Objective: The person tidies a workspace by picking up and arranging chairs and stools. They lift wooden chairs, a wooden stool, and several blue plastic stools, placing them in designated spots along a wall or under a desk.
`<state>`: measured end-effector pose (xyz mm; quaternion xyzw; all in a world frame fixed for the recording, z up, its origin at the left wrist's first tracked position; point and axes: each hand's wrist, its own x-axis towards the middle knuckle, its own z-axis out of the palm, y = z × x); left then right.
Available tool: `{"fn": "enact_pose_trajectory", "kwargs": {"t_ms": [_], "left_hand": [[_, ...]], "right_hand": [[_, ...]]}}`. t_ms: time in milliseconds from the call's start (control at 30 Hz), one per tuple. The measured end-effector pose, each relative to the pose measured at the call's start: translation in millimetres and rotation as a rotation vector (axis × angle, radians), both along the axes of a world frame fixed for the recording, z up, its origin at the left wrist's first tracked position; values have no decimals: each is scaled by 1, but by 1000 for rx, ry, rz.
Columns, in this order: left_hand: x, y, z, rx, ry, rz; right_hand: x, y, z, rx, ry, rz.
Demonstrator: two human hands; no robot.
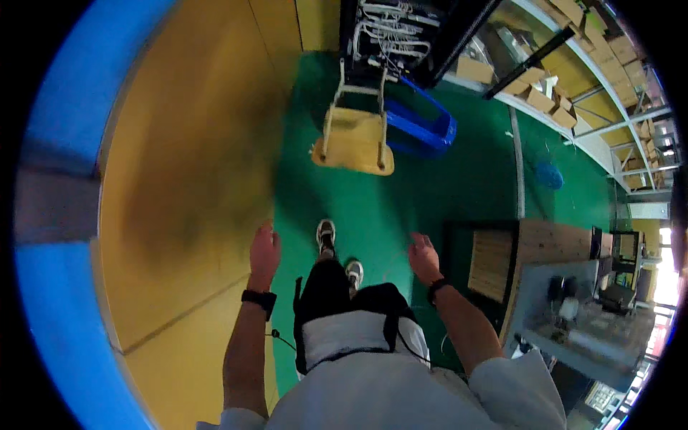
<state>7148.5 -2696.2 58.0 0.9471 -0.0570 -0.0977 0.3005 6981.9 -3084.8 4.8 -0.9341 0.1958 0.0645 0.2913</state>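
Observation:
My left hand (265,251) hangs in front of me beside the yellow wall (186,179), with a dark band on its wrist. It looks loosely open, and nothing shows in it. My right hand (424,258) is held out over the green floor (459,186), its fingers loosely apart and holding nothing. That wrist also wears a dark band. Ahead of both hands lies a wooden-seated chair (352,143) with pale metal legs, apparently tipped over. A blue plastic basket or crate (430,129) rests on the floor at its right.
At the top stands a black rack (394,36) full of white cables. Metal shelving (602,100) with cardboard boxes lines the far right. A wooden-sided desk (545,244) is close on my right. Blue framing (64,100) borders the left wall. My feet in sneakers (326,233) are on the floor.

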Motion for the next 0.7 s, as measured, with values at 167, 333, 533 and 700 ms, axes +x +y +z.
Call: {"fn": "enact_pose_trajectory", "kwargs": {"t_ms": [167,333,533,700], "left_hand": [[100,-21,-67,51,-92,-138],[215,-62,-123,-129,437,134],[289,-88,-213,86,329,-57],[315,-128,-316,-27,462,26]], "right_hand": [[108,-38,-8,-149,-154,-10],[191,-67,-58,-128,-210,13],[279,-86,-151,-42,-15,-1],[301,-128,-302,106,120,-143]]}}
